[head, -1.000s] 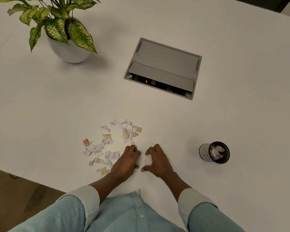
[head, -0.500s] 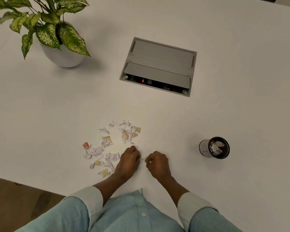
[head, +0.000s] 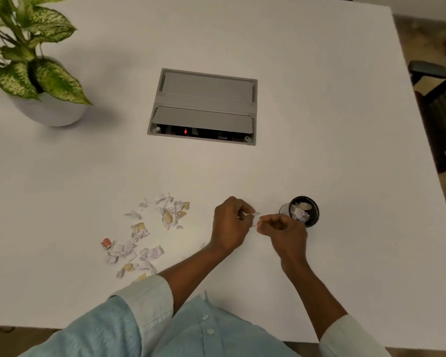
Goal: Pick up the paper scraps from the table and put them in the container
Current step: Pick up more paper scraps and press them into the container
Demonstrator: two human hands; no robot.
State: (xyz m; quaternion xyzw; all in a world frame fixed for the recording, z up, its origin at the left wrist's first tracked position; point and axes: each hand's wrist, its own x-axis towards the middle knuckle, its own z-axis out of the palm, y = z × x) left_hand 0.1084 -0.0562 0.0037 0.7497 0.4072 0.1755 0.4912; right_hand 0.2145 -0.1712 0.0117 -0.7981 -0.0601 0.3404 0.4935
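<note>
Several white and tan paper scraps [head: 150,233] lie scattered on the white table [head: 345,150], left of my hands. A small black round container [head: 313,220] with crumpled scraps inside stands to the right. My left hand [head: 229,225] and my right hand [head: 283,230] are raised just left of the container, fingertips nearly touching. Each pinches small white scraps [head: 254,215] between the fingers. My right hand partly covers the container's left side.
A grey cable box [head: 204,106] with a half-raised lid is set into the table's middle. A potted plant [head: 34,81] in a white pot stands at the far left. A small red-orange scrap [head: 106,243] lies left of the pile. A dark chair [head: 438,99] is beyond the right edge.
Both hands lifted off the table beside the pile and moved right toward the container, carrying scraps. The view shifted right as well.
</note>
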